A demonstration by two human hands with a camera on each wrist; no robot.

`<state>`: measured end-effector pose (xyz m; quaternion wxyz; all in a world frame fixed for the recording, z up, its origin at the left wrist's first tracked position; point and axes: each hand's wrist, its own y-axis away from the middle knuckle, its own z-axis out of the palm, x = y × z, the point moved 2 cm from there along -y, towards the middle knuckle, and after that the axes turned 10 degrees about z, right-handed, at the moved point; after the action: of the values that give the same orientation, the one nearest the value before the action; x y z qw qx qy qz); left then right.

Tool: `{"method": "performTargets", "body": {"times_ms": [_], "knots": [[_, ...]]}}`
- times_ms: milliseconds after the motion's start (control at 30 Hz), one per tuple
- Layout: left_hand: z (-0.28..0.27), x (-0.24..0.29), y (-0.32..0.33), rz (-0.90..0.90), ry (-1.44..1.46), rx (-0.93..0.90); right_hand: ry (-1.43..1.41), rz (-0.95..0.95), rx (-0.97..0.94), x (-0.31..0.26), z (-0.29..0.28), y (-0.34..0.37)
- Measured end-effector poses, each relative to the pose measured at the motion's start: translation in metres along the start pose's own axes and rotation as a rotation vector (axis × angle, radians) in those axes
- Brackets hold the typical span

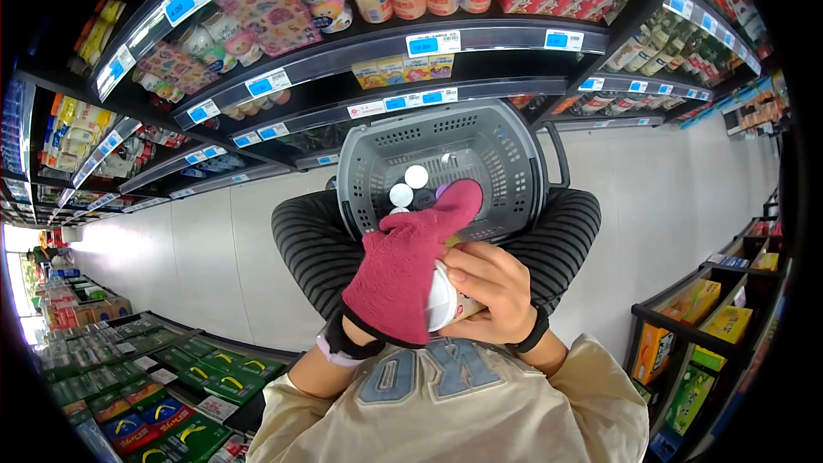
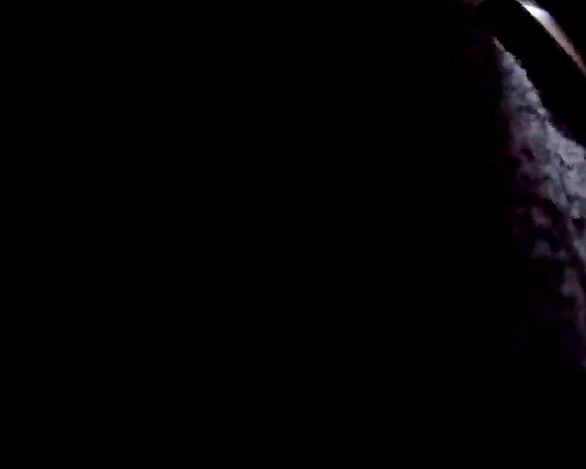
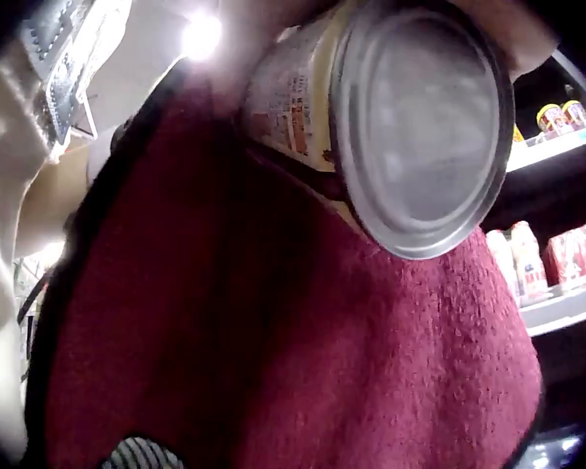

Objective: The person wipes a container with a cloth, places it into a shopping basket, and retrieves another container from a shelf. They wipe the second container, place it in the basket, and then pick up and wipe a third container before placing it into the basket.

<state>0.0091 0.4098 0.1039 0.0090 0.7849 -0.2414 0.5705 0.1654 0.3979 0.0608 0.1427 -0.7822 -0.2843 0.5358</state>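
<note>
A maroon fabric mitt point(image 1: 393, 279) covers my left hand point(image 1: 396, 266), its long tip reaching over the basket. My right hand point(image 1: 497, 287) is bare and grips a can point(image 1: 441, 302) with a white end, its fingers curled round the side. The mitt lies against the can; the fingers inside are hidden. From the right wrist view, the can point(image 3: 420, 137) shows a round, pale end, with the maroon fabric point(image 3: 371, 342) beneath it. The left wrist view is nearly black, with only some fuzzy fabric point(image 2: 557, 195) at its right edge.
Between my knees stands a grey basket point(image 1: 364, 141) holding several items, among them white round tops point(image 1: 417, 177). Beyond it rise shelves point(image 1: 497, 43) of bottles and boxes. Pale floor point(image 1: 206, 249) runs along the aisle. Green boxes point(image 1: 231, 377) lie at the lower left, and a rack point(image 1: 686, 334) stands at the right.
</note>
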Motion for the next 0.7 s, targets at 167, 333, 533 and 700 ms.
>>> {"method": "performTargets", "body": {"times_ms": [167,333,533,700], "knots": [[0.0,0.012,0.003,-0.024,0.021,0.054,-0.108,-0.006,0.052,0.002,0.001,-0.002],[0.027,-0.036,0.032,-0.067,0.101,0.159,-0.277,-0.006,0.202,0.005,0.007,-0.004],[0.03,-0.033,0.029,-0.084,0.03,0.184,-0.237,-0.064,0.197,0.001,0.003,-0.013],[-0.001,0.028,0.003,0.059,-0.287,0.203,-0.091,-0.127,0.221,0.003,0.003,-0.016]]}}
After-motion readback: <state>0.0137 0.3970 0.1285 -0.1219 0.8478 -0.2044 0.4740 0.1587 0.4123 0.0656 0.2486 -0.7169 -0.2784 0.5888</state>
